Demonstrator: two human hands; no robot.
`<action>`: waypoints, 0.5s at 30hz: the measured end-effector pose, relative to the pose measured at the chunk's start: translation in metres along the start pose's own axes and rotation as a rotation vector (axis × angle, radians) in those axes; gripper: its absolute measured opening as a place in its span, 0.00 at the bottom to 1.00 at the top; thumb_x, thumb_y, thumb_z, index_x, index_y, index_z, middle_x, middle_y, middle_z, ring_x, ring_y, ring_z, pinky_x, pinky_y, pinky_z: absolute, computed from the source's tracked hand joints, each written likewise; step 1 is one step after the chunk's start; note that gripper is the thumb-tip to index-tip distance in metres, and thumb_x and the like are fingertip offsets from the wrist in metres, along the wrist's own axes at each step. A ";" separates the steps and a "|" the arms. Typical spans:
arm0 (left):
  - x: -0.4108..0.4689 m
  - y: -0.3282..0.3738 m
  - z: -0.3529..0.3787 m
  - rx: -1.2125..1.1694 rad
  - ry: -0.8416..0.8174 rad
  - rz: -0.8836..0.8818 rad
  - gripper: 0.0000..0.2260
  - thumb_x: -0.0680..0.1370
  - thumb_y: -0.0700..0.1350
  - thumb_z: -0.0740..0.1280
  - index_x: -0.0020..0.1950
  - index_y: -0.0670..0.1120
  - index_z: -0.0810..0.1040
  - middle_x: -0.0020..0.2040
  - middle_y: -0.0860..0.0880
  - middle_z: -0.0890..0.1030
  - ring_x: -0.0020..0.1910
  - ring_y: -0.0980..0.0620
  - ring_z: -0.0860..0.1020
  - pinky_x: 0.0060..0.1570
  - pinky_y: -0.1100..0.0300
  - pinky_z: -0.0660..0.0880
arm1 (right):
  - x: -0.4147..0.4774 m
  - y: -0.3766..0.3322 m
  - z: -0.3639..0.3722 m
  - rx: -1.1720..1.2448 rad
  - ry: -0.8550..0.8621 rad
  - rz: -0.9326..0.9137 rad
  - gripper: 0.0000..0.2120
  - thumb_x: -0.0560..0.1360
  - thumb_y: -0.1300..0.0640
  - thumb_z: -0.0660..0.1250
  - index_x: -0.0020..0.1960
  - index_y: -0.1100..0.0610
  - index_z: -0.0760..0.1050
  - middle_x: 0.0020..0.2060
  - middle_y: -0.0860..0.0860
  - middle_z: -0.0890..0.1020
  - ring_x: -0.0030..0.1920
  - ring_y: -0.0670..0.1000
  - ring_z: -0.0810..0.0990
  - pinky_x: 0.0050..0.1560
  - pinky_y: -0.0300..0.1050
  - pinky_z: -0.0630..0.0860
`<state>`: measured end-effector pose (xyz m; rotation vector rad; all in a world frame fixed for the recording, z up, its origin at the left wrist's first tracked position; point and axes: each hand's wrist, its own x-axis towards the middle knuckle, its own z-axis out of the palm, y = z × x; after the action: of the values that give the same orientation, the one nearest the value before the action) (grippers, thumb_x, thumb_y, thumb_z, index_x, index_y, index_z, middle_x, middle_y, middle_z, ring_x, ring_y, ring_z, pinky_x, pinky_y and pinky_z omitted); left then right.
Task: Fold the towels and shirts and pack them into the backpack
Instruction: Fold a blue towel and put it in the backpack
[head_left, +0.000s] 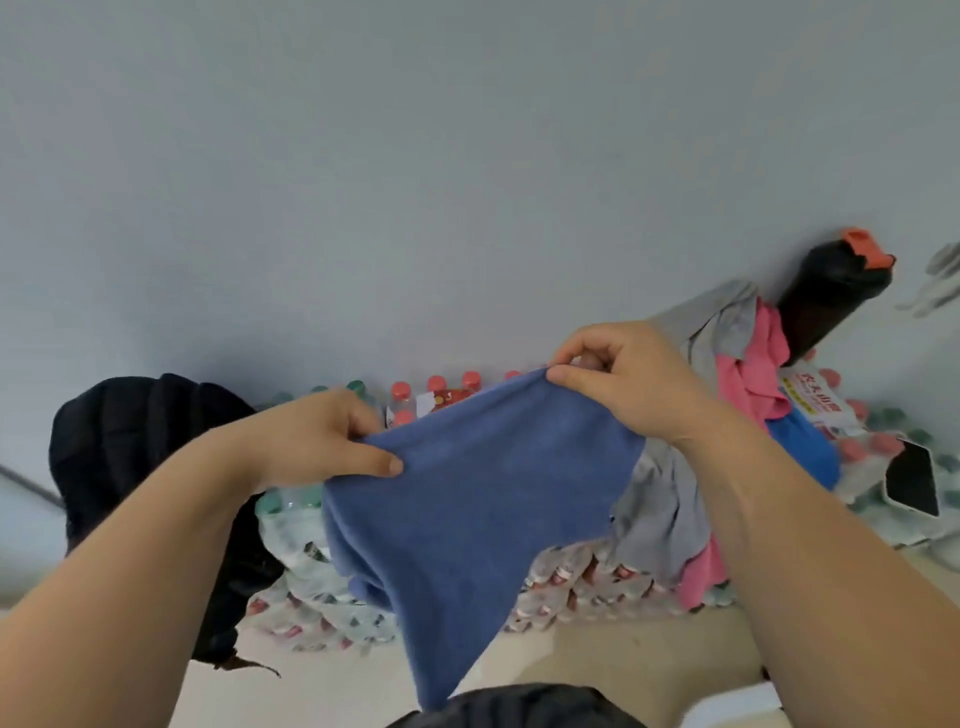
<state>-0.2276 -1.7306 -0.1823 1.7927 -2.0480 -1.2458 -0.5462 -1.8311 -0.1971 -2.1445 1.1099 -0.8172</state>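
A blue towel hangs in the air in front of me, held by its top edge. My left hand pinches the towel's left corner between thumb and fingers. My right hand pinches the right corner, slightly higher. The towel drapes down to a point near my body. A black backpack stands at the left, behind my left forearm. A heap of clothes, grey, pink and bright blue, lies at the right on the bottle packs.
Shrink-wrapped packs of water bottles with red and green caps cover the surface below the towel. A phone lies at the far right. A dark bottle with an orange cap leans on the wall. A pale wall fills the upper view.
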 end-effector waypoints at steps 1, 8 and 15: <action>-0.005 -0.013 -0.001 -0.031 -0.032 0.000 0.27 0.69 0.58 0.73 0.34 0.34 0.72 0.31 0.42 0.63 0.32 0.47 0.62 0.36 0.48 0.59 | -0.002 0.000 0.008 -0.031 -0.018 0.035 0.05 0.73 0.55 0.76 0.40 0.48 0.82 0.29 0.50 0.77 0.32 0.44 0.75 0.36 0.41 0.71; -0.008 -0.089 -0.005 -0.184 -0.082 -0.028 0.24 0.70 0.57 0.69 0.39 0.34 0.72 0.35 0.46 0.69 0.37 0.49 0.65 0.40 0.52 0.61 | -0.016 -0.012 0.055 -0.216 -0.075 0.194 0.07 0.72 0.51 0.77 0.38 0.53 0.84 0.30 0.45 0.81 0.36 0.45 0.77 0.35 0.35 0.66; 0.013 -0.137 0.012 0.058 -0.175 -0.028 0.16 0.76 0.44 0.72 0.37 0.46 0.66 0.30 0.54 0.66 0.30 0.56 0.63 0.35 0.59 0.61 | -0.041 -0.017 0.067 -0.183 -0.251 0.436 0.06 0.70 0.60 0.73 0.35 0.53 0.84 0.34 0.46 0.84 0.40 0.48 0.81 0.44 0.43 0.77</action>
<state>-0.1352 -1.7289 -0.2846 1.8013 -2.1785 -1.4122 -0.5073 -1.7738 -0.2378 -1.9668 1.4842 -0.2494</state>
